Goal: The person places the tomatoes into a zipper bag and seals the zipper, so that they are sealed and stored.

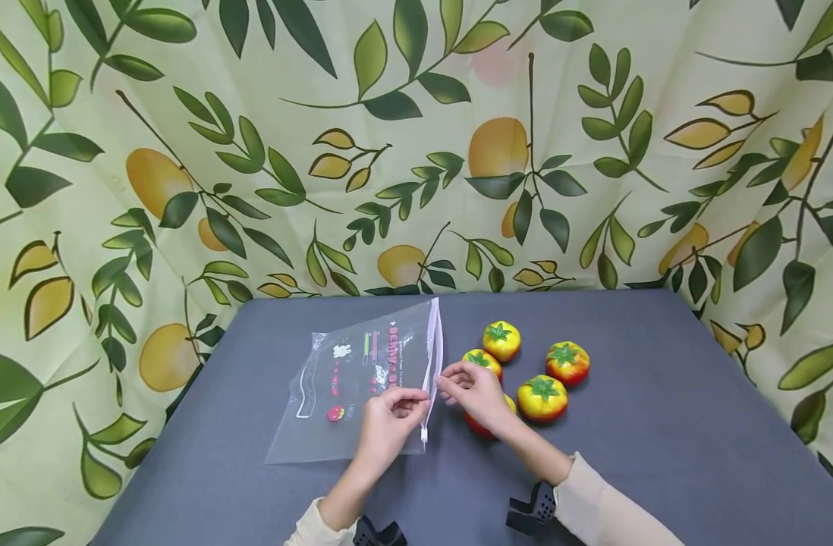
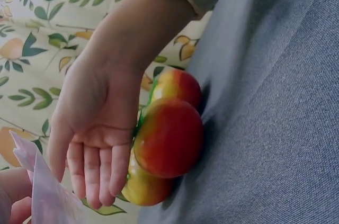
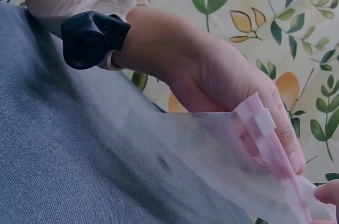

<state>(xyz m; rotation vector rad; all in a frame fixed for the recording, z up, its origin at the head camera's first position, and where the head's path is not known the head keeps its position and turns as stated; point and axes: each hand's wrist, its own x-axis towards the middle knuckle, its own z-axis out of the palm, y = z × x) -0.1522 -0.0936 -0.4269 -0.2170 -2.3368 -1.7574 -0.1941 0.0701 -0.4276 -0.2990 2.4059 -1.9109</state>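
Note:
A clear zip bag [image 1: 321,387] with pink and white prints lies on the table, its pink zip edge [image 1: 437,326] raised toward the right. My left hand [image 1: 388,428] pinches the near lip of that edge, above the white slider [image 1: 424,435]. On the opposite lip, the thumb and fingertips of my right hand [image 1: 481,396] pinch the edge; its other fingers look fairly straight in the left wrist view. Red-and-yellow fruits [image 1: 542,398] with green leafy tops sit just right of the bag, some partly hidden by my right hand.
A dark grey cloth covers the table [image 1: 662,425]. Behind it and at the sides hangs a curtain [image 1: 416,152] printed with leaves and orange fruit. Black wrist mounts [image 1: 532,508] sit on both forearms.

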